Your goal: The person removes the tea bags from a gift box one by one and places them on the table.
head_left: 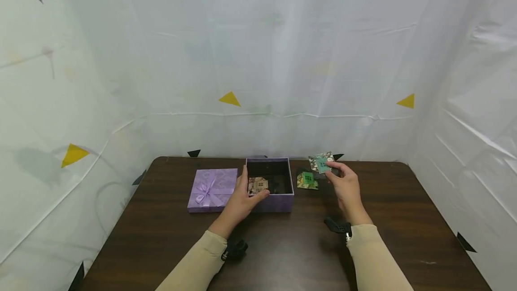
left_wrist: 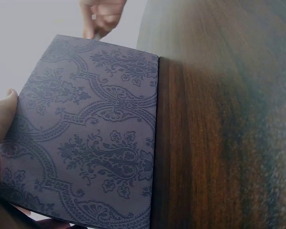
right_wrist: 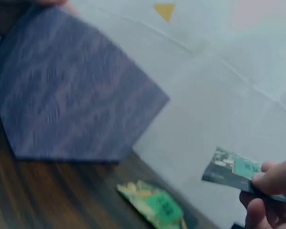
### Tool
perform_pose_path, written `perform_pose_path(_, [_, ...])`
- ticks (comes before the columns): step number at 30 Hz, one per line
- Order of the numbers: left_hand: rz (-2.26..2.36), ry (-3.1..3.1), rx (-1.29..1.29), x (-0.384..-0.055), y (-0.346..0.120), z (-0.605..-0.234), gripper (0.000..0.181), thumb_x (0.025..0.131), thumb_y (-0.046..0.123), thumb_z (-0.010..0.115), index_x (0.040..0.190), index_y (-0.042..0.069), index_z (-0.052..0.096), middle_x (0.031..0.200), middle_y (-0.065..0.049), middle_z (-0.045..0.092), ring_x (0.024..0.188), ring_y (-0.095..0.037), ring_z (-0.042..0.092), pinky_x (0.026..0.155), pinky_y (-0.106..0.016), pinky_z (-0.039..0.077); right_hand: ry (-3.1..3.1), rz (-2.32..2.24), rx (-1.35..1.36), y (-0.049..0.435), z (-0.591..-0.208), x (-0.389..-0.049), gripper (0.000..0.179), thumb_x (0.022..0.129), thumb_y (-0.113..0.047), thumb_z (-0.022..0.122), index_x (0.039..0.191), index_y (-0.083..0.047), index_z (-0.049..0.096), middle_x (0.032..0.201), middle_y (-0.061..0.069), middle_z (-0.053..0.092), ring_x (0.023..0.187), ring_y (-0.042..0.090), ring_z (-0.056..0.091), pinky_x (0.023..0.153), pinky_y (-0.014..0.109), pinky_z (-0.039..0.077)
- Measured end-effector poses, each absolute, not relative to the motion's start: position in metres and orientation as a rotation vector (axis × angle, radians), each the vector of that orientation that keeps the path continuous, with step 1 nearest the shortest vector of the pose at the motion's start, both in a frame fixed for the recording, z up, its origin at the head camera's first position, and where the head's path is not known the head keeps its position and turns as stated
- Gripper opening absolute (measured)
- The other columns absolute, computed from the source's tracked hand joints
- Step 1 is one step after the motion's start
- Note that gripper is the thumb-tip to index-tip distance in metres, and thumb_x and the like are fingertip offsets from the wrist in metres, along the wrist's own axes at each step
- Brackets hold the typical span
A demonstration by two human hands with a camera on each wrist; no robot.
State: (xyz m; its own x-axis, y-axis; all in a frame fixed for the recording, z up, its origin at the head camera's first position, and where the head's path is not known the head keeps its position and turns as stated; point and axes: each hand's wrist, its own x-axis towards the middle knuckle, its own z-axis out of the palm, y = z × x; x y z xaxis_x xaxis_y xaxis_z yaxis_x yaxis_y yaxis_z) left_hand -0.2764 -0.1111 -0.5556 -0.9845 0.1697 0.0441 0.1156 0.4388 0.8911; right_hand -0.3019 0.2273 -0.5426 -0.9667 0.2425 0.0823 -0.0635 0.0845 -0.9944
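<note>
A purple gift box stands on the table without its lid. My left hand holds its left front corner, fingers along the left side and thumb over the front rim. Inside the box, at the left, is a small brown-and-pink patterned packet. My right hand pinches a small flat packet with a teal label between thumb and fingers, raised to the right of the box. Below it a yellow-green packet with a green label lies on the table, touched by neither hand.
The purple lid with a ribbon bow lies left of the box. The dark wooden table ends at the back by a white curtain with black and yellow triangles. A white sheet also hangs at each side.
</note>
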Motion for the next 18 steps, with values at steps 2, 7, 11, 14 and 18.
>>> perform_pose_path(2, [1.612,2.615,0.263,-0.276,-0.110,-0.556,0.124,0.093,0.066,0.079,0.176,0.034,-0.008,0.184,-0.015,0.011,0.169,-0.044,0.017,0.128,-0.075,0.025,-2.164,1.897,-0.231,0.237,-0.555,-0.299,0.038,0.107,-0.010,0.070,0.145,-0.003,0.068,0.151,0.019,0.061,0.093,0.007,0.064,0.079,0.020,0.058])
perform_pose_path(7, [1.616,2.612,0.268,-0.278,-0.109,-0.557,0.123,0.094,0.063,0.079,0.176,0.034,-0.008,0.184,-0.015,0.010,0.169,-0.044,0.017,0.128,-0.075,0.025,-2.097,1.839,-0.307,0.257,-0.585,-0.293,0.038,0.108,-0.013,0.069,0.146,-0.005,0.068,0.149,0.018,0.062,0.084,0.012,0.067,0.072,0.022,0.057])
perform_pose_path(11, [1.598,2.628,0.258,-0.277,-0.110,-0.556,0.122,0.095,0.062,0.079,0.176,0.032,-0.007,0.184,-0.015,0.010,0.168,-0.045,0.020,0.128,-0.075,0.026,-2.084,1.781,-0.324,0.265,-0.596,-0.291,0.037,0.109,-0.016,0.069,0.145,-0.008,0.069,0.151,0.016,0.062,0.093,0.014,0.065,0.073,0.017,0.053])
perform_pose_path(14, [1.581,2.631,0.255,-0.275,-0.111,-0.557,0.123,0.094,0.065,0.079,0.176,0.033,-0.007,0.184,-0.015,0.010,0.168,-0.045,0.020,0.128,-0.074,0.027,-2.227,1.616,-0.329,0.267,-0.600,-0.293,0.037,0.108,-0.014,0.070,0.144,-0.007,0.070,0.152,0.020,0.062,0.117,0.026,0.066,0.093,0.026,0.056])
perform_pose_path(18, [1.604,2.619,0.263,-0.275,-0.111,-0.556,0.123,0.094,0.066,0.078,0.176,0.033,-0.008,0.184,-0.016,0.007,0.169,-0.044,0.016,0.129,-0.074,0.024,-2.430,1.368,-0.276,0.270,-0.599,-0.298,0.039,0.106,-0.011,0.071,0.144,-0.003,0.068,0.149,0.027,0.061,0.140,0.047,0.054,0.119,0.057,0.044])
